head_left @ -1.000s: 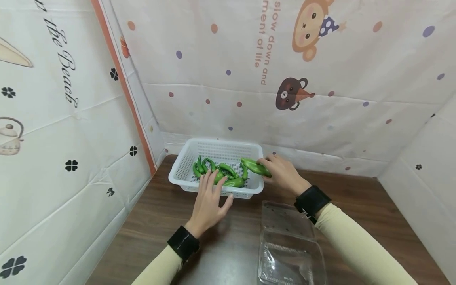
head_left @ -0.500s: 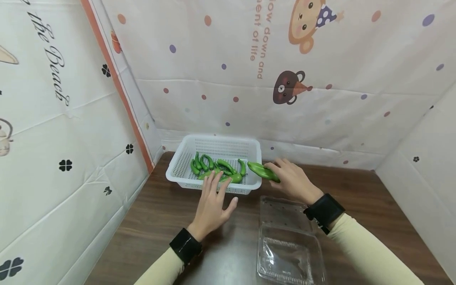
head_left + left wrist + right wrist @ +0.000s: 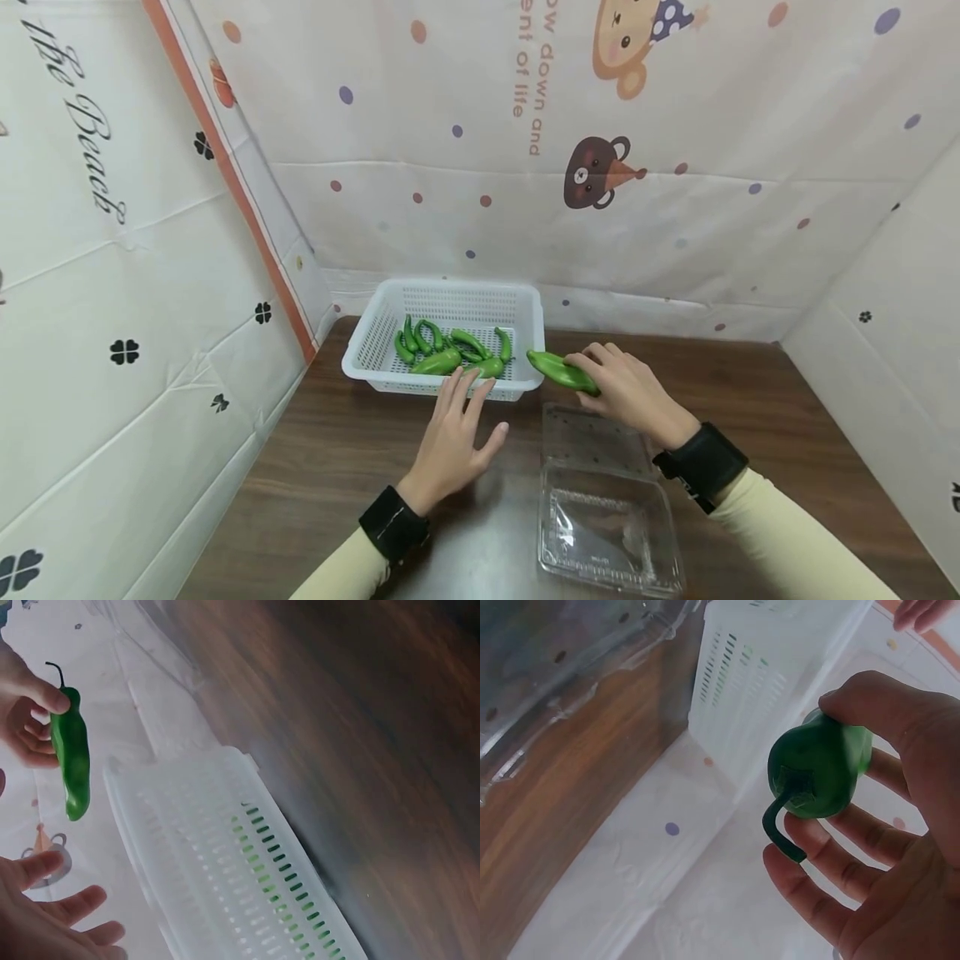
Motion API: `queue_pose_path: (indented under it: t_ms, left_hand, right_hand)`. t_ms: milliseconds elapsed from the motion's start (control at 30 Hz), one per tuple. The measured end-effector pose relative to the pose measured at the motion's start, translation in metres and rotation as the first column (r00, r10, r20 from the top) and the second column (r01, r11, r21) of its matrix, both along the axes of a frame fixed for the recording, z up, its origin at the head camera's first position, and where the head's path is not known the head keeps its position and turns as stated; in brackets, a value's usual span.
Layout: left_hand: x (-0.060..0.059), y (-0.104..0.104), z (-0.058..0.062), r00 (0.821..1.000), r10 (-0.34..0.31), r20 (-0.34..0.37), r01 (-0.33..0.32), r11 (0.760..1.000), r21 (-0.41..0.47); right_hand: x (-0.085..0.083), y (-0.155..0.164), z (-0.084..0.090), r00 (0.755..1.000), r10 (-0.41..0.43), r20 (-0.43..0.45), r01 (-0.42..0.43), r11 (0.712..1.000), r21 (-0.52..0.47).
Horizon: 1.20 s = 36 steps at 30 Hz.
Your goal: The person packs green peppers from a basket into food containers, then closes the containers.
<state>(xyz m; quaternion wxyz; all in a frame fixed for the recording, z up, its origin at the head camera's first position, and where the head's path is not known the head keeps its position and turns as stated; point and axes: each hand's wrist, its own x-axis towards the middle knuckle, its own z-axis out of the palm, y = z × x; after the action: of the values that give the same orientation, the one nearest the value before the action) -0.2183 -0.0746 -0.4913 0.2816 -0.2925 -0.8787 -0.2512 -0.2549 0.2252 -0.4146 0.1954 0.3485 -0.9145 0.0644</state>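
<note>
My right hand (image 3: 630, 390) pinches a large green pepper (image 3: 558, 372) between thumb and fingers, just right of the white basket (image 3: 358, 377) and above the table. In the right wrist view the stem end of the green pepper (image 3: 814, 769) faces the camera. My left hand (image 3: 448, 450) has its fingers spread at the basket's front rim and holds nothing; whether the fingertips touch the rim I cannot tell. Inside the basket lie several green peppers (image 3: 437, 362), some thin and curved, two plumper. One plump pepper is partly hidden behind my left fingertips.
A clear plastic box (image 3: 551, 560) lies opened on the dark wooden table (image 3: 300, 492), its lid (image 3: 592, 429) spread toward the back, below my right hand. Printed white cloth walls (image 3: 420, 225) stand behind and at both sides.
My right hand has carried the green pepper from over the basket's right side out past its rim, rightward and nearer. The left hand has drawn back slightly from over the peppers, fingers still spread.
</note>
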Motion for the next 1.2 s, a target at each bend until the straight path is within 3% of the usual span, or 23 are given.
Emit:
queue_pose_path:
  t_ms: [267,833,967,1200]
  left_hand:
    - [0.007,0.006,-0.001,0.998,-0.055,-0.003,0.055,0.998,-0.011]
    - [0.02,0.017,0.002,0.98,-0.17,0.109,0.176,0.983,-0.057]
    - [0.025,0.021,0.001,0.964,-0.201,0.177,0.21,0.977,-0.039]
    - [0.034,0.025,0.001,0.912,-0.245,0.33,0.252,0.967,0.021]
  right_hand:
    - [0.019,0.009,-0.001,0.999,0.03,-0.023,-0.03,0.999,-0.01]
    - [0.052,0.027,-0.014,0.999,0.026,-0.038,-0.026,1.0,-0.007]
    - [0.059,0.029,-0.018,0.999,0.031,-0.042,-0.032,0.999,-0.021]
    - [0.073,0.032,-0.023,0.999,0.029,-0.024,-0.03,0.999,-0.036]
